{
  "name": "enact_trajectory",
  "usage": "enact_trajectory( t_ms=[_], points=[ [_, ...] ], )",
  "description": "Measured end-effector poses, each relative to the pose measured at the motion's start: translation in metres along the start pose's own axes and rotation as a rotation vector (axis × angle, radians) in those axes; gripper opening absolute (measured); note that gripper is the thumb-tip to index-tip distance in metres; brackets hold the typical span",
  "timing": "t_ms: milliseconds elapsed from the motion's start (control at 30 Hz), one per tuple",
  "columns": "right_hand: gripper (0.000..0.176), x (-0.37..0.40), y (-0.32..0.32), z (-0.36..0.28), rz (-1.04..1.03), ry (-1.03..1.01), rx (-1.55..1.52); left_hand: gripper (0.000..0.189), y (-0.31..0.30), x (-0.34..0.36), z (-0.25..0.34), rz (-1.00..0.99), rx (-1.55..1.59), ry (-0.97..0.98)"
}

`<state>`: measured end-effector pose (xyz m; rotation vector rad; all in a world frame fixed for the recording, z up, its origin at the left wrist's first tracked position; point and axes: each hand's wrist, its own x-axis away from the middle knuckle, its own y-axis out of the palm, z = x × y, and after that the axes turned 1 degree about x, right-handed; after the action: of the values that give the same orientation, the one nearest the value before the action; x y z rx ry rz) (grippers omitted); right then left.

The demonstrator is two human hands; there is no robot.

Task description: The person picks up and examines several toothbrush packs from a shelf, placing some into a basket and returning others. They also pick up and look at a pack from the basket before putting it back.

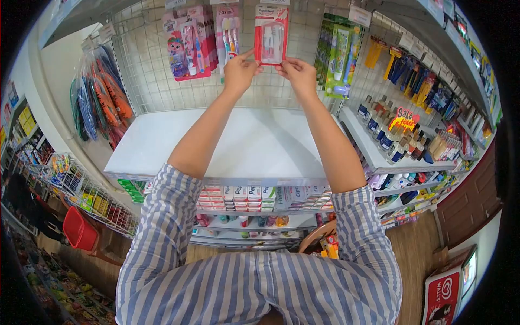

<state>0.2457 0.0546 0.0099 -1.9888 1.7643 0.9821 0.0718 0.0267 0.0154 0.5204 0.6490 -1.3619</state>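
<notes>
Both my arms reach forward to a red and white blister pack point(272, 35) at the wire grid, which seems to hold a small toothbrush set behind clear plastic. My left hand point(241, 71) pinches its lower left edge. At the lower right corner, the fingers of my right hand point(298, 74) grip the card. Left of it hangs a pack of several toothbrushes point(229, 35), close to my left fingers. Pink children's toothbrush packs point(189, 46) hang further left. On the right are green toothpaste and toothbrush packs point(340, 57).
A white shelf point(216, 146) lies below my forearms, with toothpaste boxes point(249, 197) underneath. Several bottles point(387, 135) stand on the right shelf. Bagged hangers point(103, 97) hang at left. A red basket point(80, 230) is at lower left, near a person in dark clothes point(32, 208).
</notes>
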Motion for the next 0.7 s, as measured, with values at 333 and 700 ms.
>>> enact_trajectory(
  t_ms=[333,700],
  points=[
    [0.02,0.001,-0.006,0.01,0.021,0.075,0.064,0.041,0.003,0.005,-0.017,0.05,-0.029,-0.003],
    [0.015,0.094,-0.055,-0.05,0.19,0.045,0.045,0.052,-0.012,0.101,0.043,-0.221,0.218,-0.214]
  ],
)
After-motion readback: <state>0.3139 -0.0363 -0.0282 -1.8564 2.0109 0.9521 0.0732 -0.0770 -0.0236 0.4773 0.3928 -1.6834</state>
